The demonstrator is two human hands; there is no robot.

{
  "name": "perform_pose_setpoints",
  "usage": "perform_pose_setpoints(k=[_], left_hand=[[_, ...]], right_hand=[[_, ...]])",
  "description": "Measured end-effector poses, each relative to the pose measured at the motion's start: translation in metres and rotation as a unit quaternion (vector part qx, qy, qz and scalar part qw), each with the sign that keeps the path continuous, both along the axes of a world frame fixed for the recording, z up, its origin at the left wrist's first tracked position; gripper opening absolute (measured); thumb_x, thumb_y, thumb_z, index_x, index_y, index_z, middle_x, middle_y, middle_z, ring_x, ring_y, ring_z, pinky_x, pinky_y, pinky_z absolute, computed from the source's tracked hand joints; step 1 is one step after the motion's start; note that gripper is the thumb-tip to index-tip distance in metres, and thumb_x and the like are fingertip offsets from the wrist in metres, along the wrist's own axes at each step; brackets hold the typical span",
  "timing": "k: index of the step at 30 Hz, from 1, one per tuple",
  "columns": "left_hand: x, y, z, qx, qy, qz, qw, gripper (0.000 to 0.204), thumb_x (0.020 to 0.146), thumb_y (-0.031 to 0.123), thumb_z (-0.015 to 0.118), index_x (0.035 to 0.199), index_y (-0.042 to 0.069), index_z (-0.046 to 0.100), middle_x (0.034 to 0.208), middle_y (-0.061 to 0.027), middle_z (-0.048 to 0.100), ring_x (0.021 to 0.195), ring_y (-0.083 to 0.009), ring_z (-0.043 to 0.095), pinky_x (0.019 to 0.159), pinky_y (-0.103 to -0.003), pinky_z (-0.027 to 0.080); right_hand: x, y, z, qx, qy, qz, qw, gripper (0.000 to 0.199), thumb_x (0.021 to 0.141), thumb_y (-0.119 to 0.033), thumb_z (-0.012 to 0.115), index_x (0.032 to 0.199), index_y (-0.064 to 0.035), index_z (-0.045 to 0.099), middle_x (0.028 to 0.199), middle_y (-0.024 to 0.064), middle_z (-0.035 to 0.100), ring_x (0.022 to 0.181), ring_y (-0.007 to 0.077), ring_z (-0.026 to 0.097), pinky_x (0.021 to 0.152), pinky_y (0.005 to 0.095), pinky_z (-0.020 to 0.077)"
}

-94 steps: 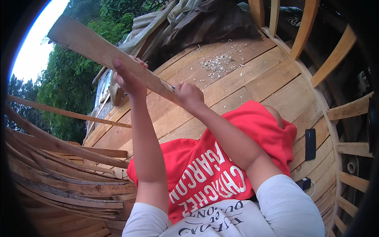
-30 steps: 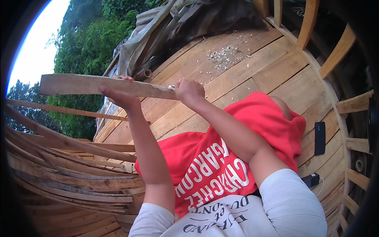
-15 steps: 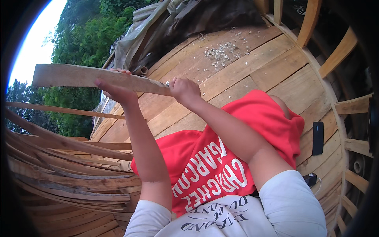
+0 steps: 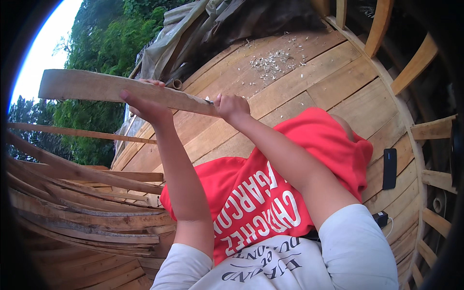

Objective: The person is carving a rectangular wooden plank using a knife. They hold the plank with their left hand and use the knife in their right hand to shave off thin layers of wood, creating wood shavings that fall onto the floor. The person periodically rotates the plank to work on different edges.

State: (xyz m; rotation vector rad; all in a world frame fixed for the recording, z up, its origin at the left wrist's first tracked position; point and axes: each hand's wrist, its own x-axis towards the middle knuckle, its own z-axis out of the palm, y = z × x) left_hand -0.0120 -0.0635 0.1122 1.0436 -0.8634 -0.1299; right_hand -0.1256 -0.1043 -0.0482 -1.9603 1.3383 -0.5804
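Note:
A long pale wooden plank (image 4: 87,87) is held out before me, its wide end to the far left and its narrower end toward the right. My left hand (image 4: 150,108) is closed around the plank near its middle, thumb on the near face and fingertips over the far edge. At the narrow end my right hand (image 4: 233,107) is closed in a fist against the wood. A small dark tip shows beside that fist, along the plank's upper edge; most of what it grips is hidden in the fingers.
Pale wood shavings (image 4: 273,64) lie scattered on the plank floor (image 4: 338,72). A dark phone (image 4: 389,169) and a black adapter (image 4: 380,219) with a white cable lie at the right. Stacked timber strips (image 4: 96,220) fill the left side. Curved wooden ribs (image 4: 418,63) line the right edge; a grey tarp (image 4: 186,31) hangs at the back.
My right hand has slid a little to the right and up. The plank has risen slightly and shifted, with my left hand still around it.

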Motion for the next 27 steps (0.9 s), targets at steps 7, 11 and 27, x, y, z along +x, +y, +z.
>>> perform_pose_setpoints(k=[7,11,27], left_hand=[[0.019,0.015,-0.008,-0.006,0.033,-0.084,0.996,0.074,0.089,0.079,0.038,0.102,0.006,0.043,0.088,-0.0087,0.05,0.069,-0.021,0.057,0.062,-0.038,0.052],[0.028,0.033,-0.013,0.0,0.041,-0.107,0.993,0.083,0.081,0.088,0.037,0.093,0.007,0.047,0.074,-0.0091,0.05,0.066,-0.0223,0.054,0.064,-0.036,0.047],[0.059,0.082,-0.032,-0.055,0.103,-0.097,0.988,0.09,0.068,0.097,0.036,0.083,0.009,0.045,0.066,-0.0061,0.047,0.061,-0.0192,0.049,0.064,-0.035,0.043]], right_hand=[[-0.019,-0.027,-0.034,0.044,0.099,-0.084,0.99,0.048,0.1,-0.036,0.039,0.087,-0.0081,0.076,0.092,0.0151,0.074,0.084,0.033,0.073,0.072,0.0458,0.0582],[-0.005,-0.019,0.021,0.106,-0.105,-0.108,0.983,0.066,0.098,-0.055,0.041,0.078,-0.0017,0.073,0.081,0.0236,0.071,0.083,0.0388,0.071,0.076,0.0444,0.0558],[0.029,0.017,0.001,0.233,-0.238,0.022,0.943,0.037,0.08,-0.037,0.082,0.08,-0.0019,0.07,0.076,0.0085,0.069,0.071,0.0174,0.066,0.069,0.0318,0.0511]])
